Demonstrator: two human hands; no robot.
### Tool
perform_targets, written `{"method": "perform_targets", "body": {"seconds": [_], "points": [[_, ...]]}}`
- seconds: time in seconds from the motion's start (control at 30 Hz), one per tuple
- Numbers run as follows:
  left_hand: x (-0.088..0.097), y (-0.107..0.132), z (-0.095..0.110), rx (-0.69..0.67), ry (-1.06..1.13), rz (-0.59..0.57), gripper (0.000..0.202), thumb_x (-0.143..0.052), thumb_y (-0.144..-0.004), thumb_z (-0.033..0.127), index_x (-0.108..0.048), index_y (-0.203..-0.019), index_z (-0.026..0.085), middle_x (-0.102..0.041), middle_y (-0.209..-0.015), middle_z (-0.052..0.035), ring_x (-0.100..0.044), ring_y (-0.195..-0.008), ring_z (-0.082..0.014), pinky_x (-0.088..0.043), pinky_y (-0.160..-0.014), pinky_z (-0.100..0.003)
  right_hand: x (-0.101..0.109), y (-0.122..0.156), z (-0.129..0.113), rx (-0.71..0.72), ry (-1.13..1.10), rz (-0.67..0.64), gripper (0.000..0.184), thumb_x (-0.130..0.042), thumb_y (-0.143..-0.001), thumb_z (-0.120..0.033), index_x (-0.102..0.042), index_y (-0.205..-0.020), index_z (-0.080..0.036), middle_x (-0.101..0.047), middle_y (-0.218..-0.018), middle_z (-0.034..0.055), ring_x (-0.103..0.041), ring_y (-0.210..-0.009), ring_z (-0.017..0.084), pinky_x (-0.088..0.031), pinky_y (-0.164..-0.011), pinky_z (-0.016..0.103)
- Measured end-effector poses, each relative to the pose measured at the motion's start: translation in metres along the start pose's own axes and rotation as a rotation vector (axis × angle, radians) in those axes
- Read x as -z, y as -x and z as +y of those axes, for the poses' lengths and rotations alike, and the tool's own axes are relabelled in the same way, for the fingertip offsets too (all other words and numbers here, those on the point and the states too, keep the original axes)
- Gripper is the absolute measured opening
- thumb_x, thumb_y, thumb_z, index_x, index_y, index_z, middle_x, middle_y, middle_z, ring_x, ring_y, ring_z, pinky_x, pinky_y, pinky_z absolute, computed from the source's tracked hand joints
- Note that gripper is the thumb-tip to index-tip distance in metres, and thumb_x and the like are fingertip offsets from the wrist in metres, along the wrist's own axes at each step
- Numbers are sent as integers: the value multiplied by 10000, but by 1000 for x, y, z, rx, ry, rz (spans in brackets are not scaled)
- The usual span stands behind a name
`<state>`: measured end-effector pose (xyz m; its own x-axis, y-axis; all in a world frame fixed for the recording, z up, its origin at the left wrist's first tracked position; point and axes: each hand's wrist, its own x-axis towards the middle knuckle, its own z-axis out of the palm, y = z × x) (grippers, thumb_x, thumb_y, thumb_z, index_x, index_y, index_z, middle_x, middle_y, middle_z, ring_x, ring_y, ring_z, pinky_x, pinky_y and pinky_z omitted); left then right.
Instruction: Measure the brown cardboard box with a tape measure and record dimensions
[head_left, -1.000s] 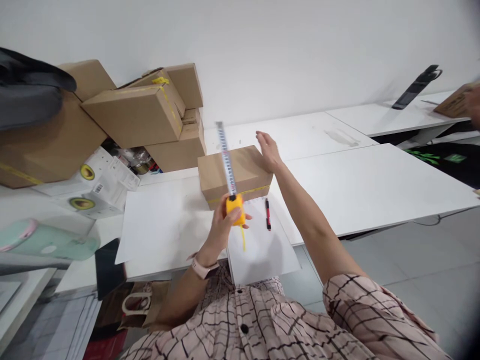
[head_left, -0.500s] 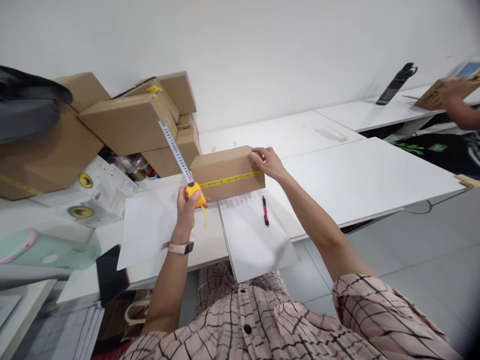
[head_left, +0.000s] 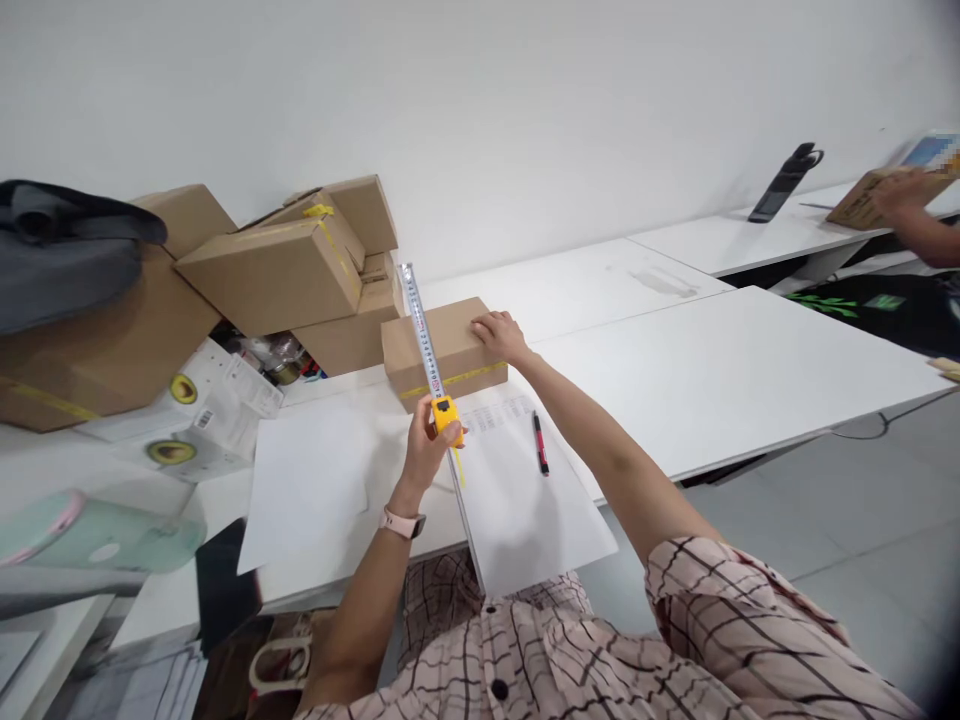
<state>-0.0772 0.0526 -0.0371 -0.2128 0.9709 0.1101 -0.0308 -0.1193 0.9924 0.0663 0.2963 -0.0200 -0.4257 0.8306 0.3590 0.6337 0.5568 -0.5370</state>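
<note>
A small cardboard box (head_left: pixel 450 340) with a yellow strap lies on the white table (head_left: pixel 712 360). My right hand (head_left: pixel 501 336) rests on its top right part, fingers curled over it. My left hand (head_left: pixel 429 447) grips a yellow tape measure (head_left: pixel 445 416) just in front of the box. Its white blade (head_left: pixel 418 322) sticks up and away over the box's left end. A printed sheet of paper (head_left: pixel 517 480) lies in front of the box, with a red and black pen (head_left: pixel 540 455) on it.
Stacked cardboard boxes (head_left: pixel 277 265) and white packages (head_left: pixel 202 410) crowd the table's left. A blank sheet (head_left: pixel 315 480) lies left of my hand. At far right another person's hand (head_left: pixel 900 195) holds a box on a second table. A black object (head_left: pixel 784 180) leans against the wall.
My left hand moved the tape measure from the box's left end toward its front middle, and the blade now points over the box. My right hand shifted onto the box top.
</note>
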Motion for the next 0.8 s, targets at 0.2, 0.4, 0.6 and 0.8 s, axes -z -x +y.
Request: {"method": "perform_targets", "body": {"seconds": [0.2, 0.4, 0.6, 0.8], "points": [[47, -10, -24, -53, -78, 315, 665, -843, -693, 406, -474, -1229, 267, -640, -1030, -8, -715, -787, -165, -601, -652, -283, -4, 32, 28, -256, -272, 146, 661, -206, -1007, -634, -602, -1372, -251, -636, -1388, 105, -574, -1251, 299, -434, -1082, 496], [69, -45, -16, -14, -39, 262, 596, -812, -690, 451, -500, -1148, 232, -604, -1011, -3, -713, -687, -149, -592, -588, -278, -7, 41, 29, -279, -376, -6, 753, -341, -939, -732, -405, -1558, -308, -614, -1430, 76, -616, -1207, 290, -479, -1051, 479], [65, -47, 29, -137, -52, 204, 572, -802, -695, 424, -522, -1161, 245, -621, -1021, -6, -707, -654, -144, -563, -531, -242, 37, 31, 7, -167, -204, 155, 737, -387, -942, -714, -396, -1543, -288, -632, -1335, 121, -601, -1146, 314, -440, -1049, 505], [63, -33, 54, -179, -57, 204, 553, -802, -685, 436, -537, -1128, 236, -614, -921, 18, -689, -605, -129, -554, -508, -224, 68, 34, -12, -138, -81, 220, 641, -353, -958, -709, -489, -1377, -243, -658, -1224, 148, -596, -1118, 343, -462, -973, 515]]}}
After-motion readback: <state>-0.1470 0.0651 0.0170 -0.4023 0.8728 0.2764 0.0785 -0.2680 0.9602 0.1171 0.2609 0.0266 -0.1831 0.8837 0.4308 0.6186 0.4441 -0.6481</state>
